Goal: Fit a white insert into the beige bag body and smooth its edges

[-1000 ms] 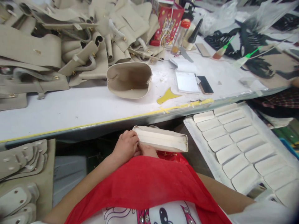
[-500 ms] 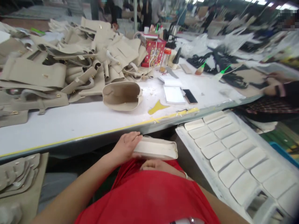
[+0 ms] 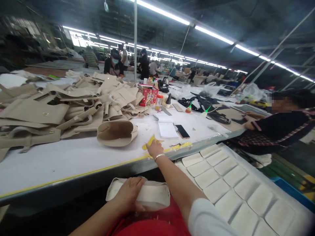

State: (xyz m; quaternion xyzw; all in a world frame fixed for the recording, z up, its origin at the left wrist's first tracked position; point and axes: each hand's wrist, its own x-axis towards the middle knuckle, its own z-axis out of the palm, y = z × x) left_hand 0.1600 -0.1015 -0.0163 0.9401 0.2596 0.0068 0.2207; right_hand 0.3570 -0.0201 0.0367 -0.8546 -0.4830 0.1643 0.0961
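My left hand is closed around a cream-coloured, boxy bag piece above my lap. Its fingers lie over the top of the piece, and part of them is hidden behind it. My right hand, with a bracelet on the wrist, reaches to the table edge. Its fingers are bent onto a flat yellow scraper lying on the white tabletop; the fingertips are partly hidden. To the left of that hand a beige bag body rests on its side, its opening facing me.
Beige bag parts are heaped on the table. A notebook, a phone and glue bottles lie farther back. At right stands a board of cream panels; a co-worker sits beyond it.
My right hand has left my lap and reached forward to the yellow scraper. My left hand still holds the bag piece, which is now turned differently. The view has tilted up.
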